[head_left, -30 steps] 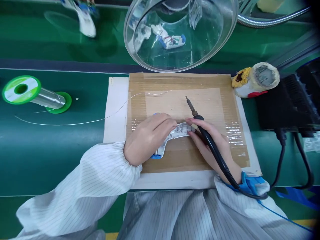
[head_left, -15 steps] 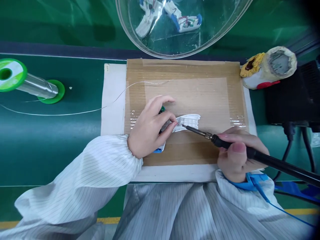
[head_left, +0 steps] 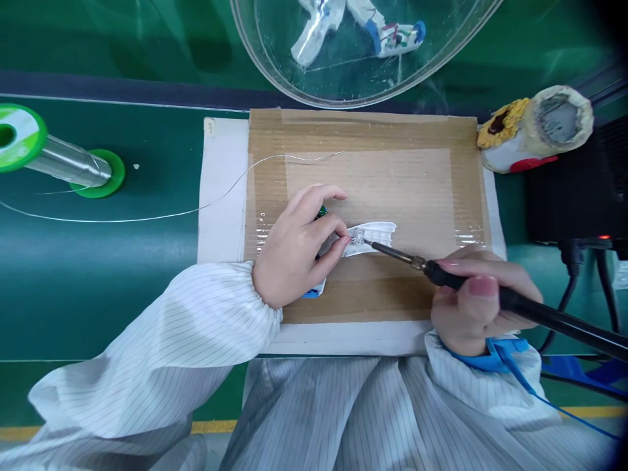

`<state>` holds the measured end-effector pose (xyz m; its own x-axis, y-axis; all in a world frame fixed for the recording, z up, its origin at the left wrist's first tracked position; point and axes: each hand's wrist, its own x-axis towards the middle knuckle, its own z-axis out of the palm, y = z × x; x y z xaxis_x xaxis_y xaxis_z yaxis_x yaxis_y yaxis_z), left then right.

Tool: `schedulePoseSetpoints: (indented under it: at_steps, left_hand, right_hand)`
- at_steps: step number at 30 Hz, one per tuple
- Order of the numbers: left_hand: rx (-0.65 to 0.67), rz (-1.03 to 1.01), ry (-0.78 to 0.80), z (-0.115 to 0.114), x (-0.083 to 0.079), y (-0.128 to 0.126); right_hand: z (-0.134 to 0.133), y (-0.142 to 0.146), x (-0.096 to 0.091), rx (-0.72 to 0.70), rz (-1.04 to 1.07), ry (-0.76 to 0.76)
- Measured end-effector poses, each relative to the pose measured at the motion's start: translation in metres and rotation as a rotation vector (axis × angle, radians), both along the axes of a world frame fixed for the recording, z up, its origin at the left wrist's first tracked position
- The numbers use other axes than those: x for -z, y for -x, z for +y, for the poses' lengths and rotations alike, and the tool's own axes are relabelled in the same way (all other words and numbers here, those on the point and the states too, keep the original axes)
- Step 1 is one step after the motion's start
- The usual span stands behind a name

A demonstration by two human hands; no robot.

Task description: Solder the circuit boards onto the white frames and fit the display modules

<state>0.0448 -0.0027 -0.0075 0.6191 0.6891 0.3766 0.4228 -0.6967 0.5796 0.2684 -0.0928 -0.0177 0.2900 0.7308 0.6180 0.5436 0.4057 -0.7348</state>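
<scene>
My right hand (head_left: 483,294) grips a black soldering iron (head_left: 444,275) like a pen, its tip pointing left over a white plastic housing (head_left: 375,234). That housing lies on the cardboard, its left part covered by my fingers. Above its left end, my left hand (head_left: 299,248) pinches thumb and forefinger together on something too small to make out. A green part (head_left: 321,212) peeks out between the left fingers, and a blue-edged end (head_left: 313,292) shows below the palm. Solder wire (head_left: 235,186) runs from a spool (head_left: 78,167) across the sheet's left side, touched by neither hand.
Beneath the work is a cardboard sheet (head_left: 373,137) on a white board (head_left: 220,157). A clear round bowl (head_left: 343,98) with white-and-blue housings stands behind. To the right are a decorated container (head_left: 534,127) and a black box (head_left: 569,203) with cables. A blue wrist strap (head_left: 483,358) circles my right wrist.
The soldering iron tip has drawn back slightly to the right, away from my left fingertips. My left hand keeps its pinch. The whole view has shifted a little. A red light now shows on the black box.
</scene>
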Motion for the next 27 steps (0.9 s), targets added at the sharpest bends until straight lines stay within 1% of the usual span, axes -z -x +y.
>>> schedulePoseSetpoints:
  at_steps: [1,2,3,5,7,9,10,12,15,19,21,25,27]
  left_hand:
    - [0.001,-0.003,0.000,0.000,0.000,0.000]
    - [0.002,-0.005,-0.001,0.000,0.000,0.000]
    - [0.005,-0.004,-0.002,0.000,0.000,0.000]
    - [0.006,0.000,-0.005,0.000,0.000,0.000]
    - [0.003,0.006,-0.005,0.000,0.000,0.000]
    - [-0.001,0.007,-0.006,0.000,0.000,0.000]
    - [-0.003,0.008,-0.006,-0.001,0.000,0.000]
    - [-0.003,0.012,-0.009,-0.001,0.000,0.000]
    - [0.004,0.031,-0.031,0.000,-0.002,0.002]
    - [0.054,0.109,-0.143,0.006,-0.009,0.006]
    - [0.072,0.130,-0.174,0.008,-0.011,0.007]
    - [0.006,0.039,-0.098,0.003,-0.009,0.002]
    - [-0.028,0.000,-0.053,0.000,-0.006,-0.001]
  right_hand:
    - [0.002,0.002,0.001,0.029,0.024,-0.069]
    - [0.003,0.003,0.001,0.052,0.042,-0.102]
    - [0.005,0.005,0.001,0.061,0.040,-0.087]
    - [0.007,0.007,-0.001,0.023,-0.036,0.068]
    - [0.010,0.008,-0.003,-0.065,-0.174,0.205]
    - [0.013,0.009,-0.003,-0.156,-0.293,0.288]
    - [0.014,0.010,-0.003,-0.184,-0.329,0.300]
    - [0.016,0.010,-0.002,-0.203,-0.369,0.296]
    - [0.017,0.009,0.000,-0.194,-0.385,0.283]
    - [0.016,0.009,0.000,-0.198,-0.370,0.291]
    - [0.017,0.010,0.000,-0.210,-0.347,0.301]
    - [0.018,0.011,0.002,-0.238,-0.320,0.291]
    - [0.015,0.010,0.003,-0.235,-0.269,0.275]
